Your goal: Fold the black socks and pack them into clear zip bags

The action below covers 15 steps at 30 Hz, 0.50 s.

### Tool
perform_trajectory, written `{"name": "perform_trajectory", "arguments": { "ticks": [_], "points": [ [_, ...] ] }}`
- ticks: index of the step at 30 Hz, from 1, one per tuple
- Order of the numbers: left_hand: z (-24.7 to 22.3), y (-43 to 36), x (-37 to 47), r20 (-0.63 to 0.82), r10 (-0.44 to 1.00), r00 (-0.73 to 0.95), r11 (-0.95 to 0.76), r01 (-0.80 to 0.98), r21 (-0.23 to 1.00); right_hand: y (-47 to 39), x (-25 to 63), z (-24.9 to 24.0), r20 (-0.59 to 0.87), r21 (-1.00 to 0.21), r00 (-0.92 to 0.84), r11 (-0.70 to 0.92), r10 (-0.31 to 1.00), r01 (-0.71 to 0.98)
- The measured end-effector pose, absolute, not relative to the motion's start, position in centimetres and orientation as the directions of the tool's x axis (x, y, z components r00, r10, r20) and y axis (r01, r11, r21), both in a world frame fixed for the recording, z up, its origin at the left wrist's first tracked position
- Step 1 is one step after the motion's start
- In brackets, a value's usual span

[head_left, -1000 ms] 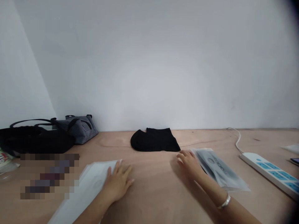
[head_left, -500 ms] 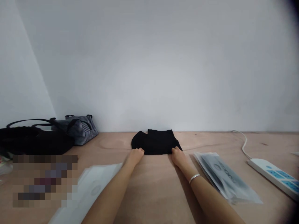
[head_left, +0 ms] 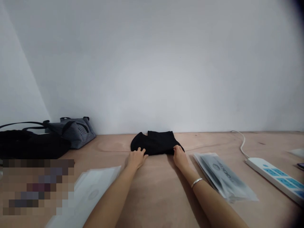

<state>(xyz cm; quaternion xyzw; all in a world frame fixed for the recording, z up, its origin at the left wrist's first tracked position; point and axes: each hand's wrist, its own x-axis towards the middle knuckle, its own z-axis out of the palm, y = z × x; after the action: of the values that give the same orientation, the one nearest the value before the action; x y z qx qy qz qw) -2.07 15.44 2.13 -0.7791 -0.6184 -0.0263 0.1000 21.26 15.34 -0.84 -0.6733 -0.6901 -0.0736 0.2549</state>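
Note:
A black folded cloth piece (head_left: 158, 142) lies flat near the wall, with a rounded lobe at its left and a straight top edge. What kind of garment it is, I cannot tell. My left hand (head_left: 137, 156) rests at its front left edge, fingers spread and touching the fabric. At the front right corner, my right hand (head_left: 180, 155) pinches the edge between thumb and fingers; a silver bangle (head_left: 197, 182) circles that wrist.
Translucent plastic bags (head_left: 95, 186) lie at left. A filled, printed bag (head_left: 223, 177) is at right, beside a white power strip (head_left: 275, 177) with a cord. A striped bag (head_left: 82, 134) and black bag (head_left: 35, 145) stand back left. A blurred patch hides the near left.
My left hand has let go of the front edge and spread its fingers. My right hand keeps its pinch. The view has turned slightly right.

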Motion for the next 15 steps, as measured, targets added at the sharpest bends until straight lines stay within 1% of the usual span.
{"name": "perform_trajectory", "arguments": {
  "ticks": [4, 9, 12, 15],
  "points": [
    [2.4, 15.7, -1.9, 0.145, 0.965, 0.22, -0.197, 0.968, -0.156, 15.1, 21.6, -0.7, 0.426, -0.182, -0.005, 0.091, 0.905, 0.979],
    [4.7, 14.2, -2.3, 0.153, 0.953, 0.263, -0.227, 0.949, -0.217, 13.2, 22.0, 0.5, 0.348, -0.092, -0.095, 0.134, 0.933, 0.987],
    [6.4, 10.8, -2.8, 0.146, 0.925, 0.352, -0.308, 0.916, -0.255, 10.1, 22.4, 1.8, 0.292, -0.06, -0.147, 0.171, 0.945, 0.983],
    [7.5, 5.5, -3.7, 0.1, 0.878, 0.468, -0.43, 0.863, -0.266, 5.5, 23.8, 3.4, 0.225, -0.053, -0.209, 0.226, 0.952, 0.973]
  ]
}}
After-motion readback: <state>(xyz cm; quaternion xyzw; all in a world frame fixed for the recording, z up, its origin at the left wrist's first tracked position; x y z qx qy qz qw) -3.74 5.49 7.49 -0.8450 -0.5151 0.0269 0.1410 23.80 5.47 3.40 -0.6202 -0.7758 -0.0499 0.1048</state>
